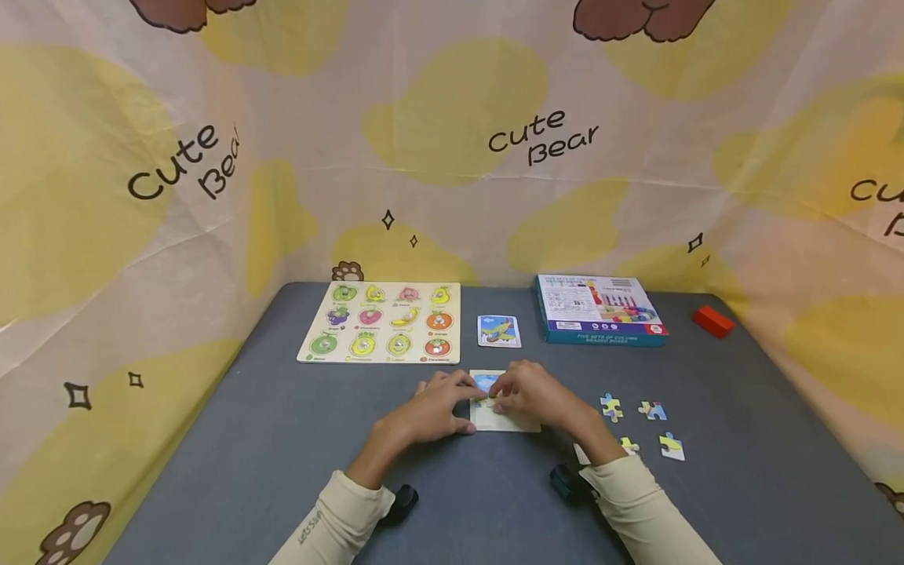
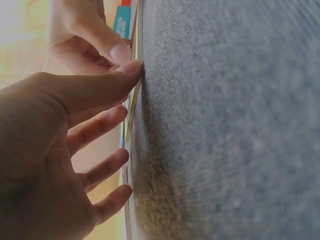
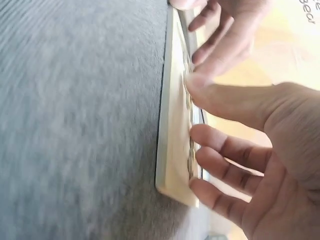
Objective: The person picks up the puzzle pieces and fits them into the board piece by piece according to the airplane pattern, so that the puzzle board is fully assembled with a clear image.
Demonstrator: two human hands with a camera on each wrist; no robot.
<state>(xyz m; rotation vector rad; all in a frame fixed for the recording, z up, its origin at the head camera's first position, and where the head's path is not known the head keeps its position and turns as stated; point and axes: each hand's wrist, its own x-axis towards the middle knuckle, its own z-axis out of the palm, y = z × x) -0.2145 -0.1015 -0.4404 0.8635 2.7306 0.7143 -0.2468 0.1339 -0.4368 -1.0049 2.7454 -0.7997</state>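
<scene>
A small cream puzzle board (image 1: 514, 422) lies flat on the table, with joined blue-sky puzzle pieces (image 1: 486, 381) along its far part. My left hand (image 1: 434, 408) is at the board's left side. Its thumb touches the near left corner and its other fingers are spread and fairly straight, as the left wrist view shows. Over the board, my right hand (image 1: 540, 399) pinches a puzzle piece between thumb and index finger, low against the surface. In the right wrist view the right thumb (image 3: 202, 85) meets the piece's edge; the hand largely hides that piece.
Loose puzzle pieces (image 1: 672, 446) lie to the right, some partly behind the right forearm. Behind the board are a picture card (image 1: 498, 331) with an airplane, a fruit board (image 1: 381, 322), a boxed toy set (image 1: 600, 310) and a red block (image 1: 713, 321). A printed curtain surrounds the table.
</scene>
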